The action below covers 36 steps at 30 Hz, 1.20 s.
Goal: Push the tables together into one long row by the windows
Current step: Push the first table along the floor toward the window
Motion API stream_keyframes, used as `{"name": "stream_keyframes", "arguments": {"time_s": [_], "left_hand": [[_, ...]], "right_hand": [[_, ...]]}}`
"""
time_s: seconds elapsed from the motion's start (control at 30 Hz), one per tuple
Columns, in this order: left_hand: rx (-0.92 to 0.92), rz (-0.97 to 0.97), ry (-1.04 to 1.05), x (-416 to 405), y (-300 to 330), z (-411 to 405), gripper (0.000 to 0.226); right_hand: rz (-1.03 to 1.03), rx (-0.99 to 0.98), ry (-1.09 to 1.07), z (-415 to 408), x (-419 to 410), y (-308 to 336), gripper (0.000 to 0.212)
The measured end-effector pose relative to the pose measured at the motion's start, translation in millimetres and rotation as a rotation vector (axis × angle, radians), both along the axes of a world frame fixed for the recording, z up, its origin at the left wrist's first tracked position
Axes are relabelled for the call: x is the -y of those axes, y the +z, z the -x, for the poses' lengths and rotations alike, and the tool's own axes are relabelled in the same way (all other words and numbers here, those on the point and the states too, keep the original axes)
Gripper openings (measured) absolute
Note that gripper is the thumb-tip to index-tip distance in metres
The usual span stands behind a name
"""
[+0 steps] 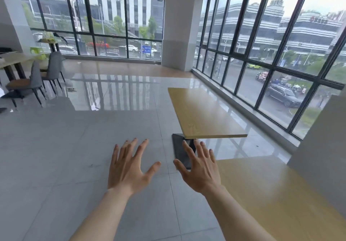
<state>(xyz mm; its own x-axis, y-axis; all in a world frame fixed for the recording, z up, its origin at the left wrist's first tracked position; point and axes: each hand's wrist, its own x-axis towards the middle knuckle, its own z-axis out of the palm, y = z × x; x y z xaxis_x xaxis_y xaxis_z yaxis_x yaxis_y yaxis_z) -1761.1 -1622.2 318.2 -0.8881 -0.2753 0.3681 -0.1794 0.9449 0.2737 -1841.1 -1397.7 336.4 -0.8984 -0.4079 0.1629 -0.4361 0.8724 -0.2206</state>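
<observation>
Grey chairs (37,79) beside white pillar (179,30)

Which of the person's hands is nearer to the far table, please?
Right. The right hand reaches just below the far table's near edge, over its base; the left hand hovers over bare floor further left. Neither touches it.

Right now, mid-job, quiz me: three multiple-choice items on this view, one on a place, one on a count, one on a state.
1. The far wooden table stands:
A. along the right-hand windows
B. beside the grey chairs
C. against the pillar

2. Grey chairs at the left:
A. none
B. two
C. five

3. The left hand and right hand are:
A. gripping a table edge
B. open, fingers spread, holding nothing
C. clenched fists

Answers: 1 A, its long side runs along the glass. 2 B, two seat backs show. 3 B, both hover short of the near table.
</observation>
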Motion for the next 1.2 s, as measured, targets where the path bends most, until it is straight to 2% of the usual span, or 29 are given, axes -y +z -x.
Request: {"name": "stream_keyframes", "arguments": {"time_s": [0.1, 0.33, 0.53, 0.8, 0.87, 1.2], "left_hand": [[-0.004, -0.022, 0.001, 67, 9, 103, 0.1], [-0.007, -0.019, -0.039, 164, 31, 292, 0.101], [-0.008, -0.003, -0.076, 235, 15, 486, 0.094], [-0.021, 0.02, -0.061, 338, 43, 763, 0.093], [-0.027, 0.04, -0.062, 361, 49, 807, 0.093], [-0.02, 0.031, -0.08, 524, 17, 1124, 0.094]], "right_hand": [[0.012, 0.017, -0.028, 98, 65, 6, 0.095], [0.04, 0.002, -0.062, 283, 158, 20, 0.107], [0.057, 0.012, -0.078, 477, 231, -1, 0.085], [0.081, -0.005, -0.081, 764, 334, 19, 0.083], [0.08, -0.011, -0.075, 809, 352, 27, 0.084], [0.022, -0.01, -0.122, 1116, 505, -3, 0.085]]}}
